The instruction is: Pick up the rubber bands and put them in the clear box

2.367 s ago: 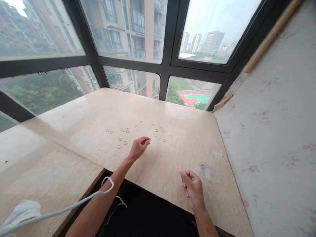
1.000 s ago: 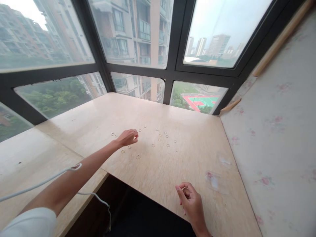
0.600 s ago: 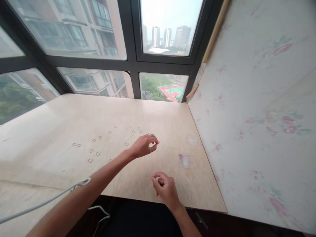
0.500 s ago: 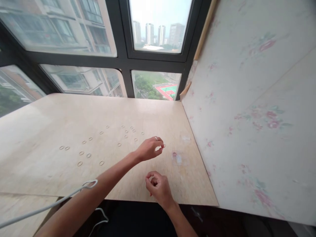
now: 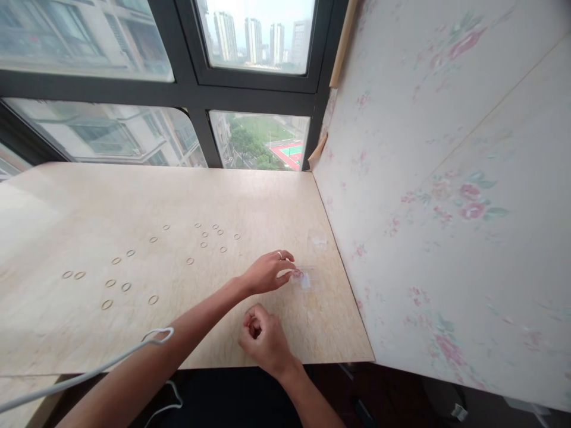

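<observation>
Rubber bands lie scattered singly across the pale tabletop, most of them well left of the hands; by my count over a dozen remain loose there, so the bulk of the sorting appears undone. Each is a small, thin, tan loop lying flat. Left hand reaches to a small clear plastic bag near the floral wall panel, fingertips pinched at its edge; whether a band sits between them cannot be told. Right hand rests loosely clenched at the table's near edge, contents not visible.
</observation>
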